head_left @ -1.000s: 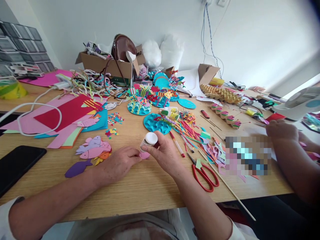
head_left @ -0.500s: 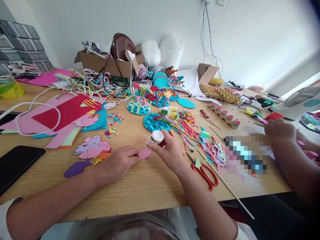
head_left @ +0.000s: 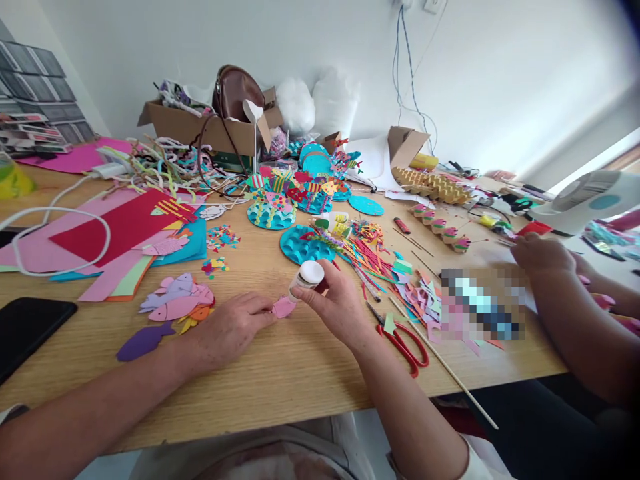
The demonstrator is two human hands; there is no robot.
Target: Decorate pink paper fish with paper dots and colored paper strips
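In the head view my right hand (head_left: 336, 303) is wrapped round a small white glue bottle (head_left: 307, 277), tilted with its round white end up and its lower end over a small pink paper fish (head_left: 284, 307). Its tip is hidden, so I cannot tell whether it touches the fish. My left hand (head_left: 231, 330) rests on the table with its fingertips closed on the fish's left end. Left of this hand lie a pile of pink and lilac paper fish (head_left: 177, 303) and a purple paper fish (head_left: 145, 341).
Red-handled scissors (head_left: 407, 347) and a long wooden stick (head_left: 445, 363) lie right of my hand. Ahead are a blue wavy disc (head_left: 306, 245), confetti (head_left: 220, 237) and paper scraps (head_left: 417, 293). A black phone (head_left: 33, 337) lies left. A co-worker's hands (head_left: 543, 257) work at right.
The view has shifted slightly, so the scene sits a little further left. Both hands keep their hold, the bottle staying tilted over the pink fish.
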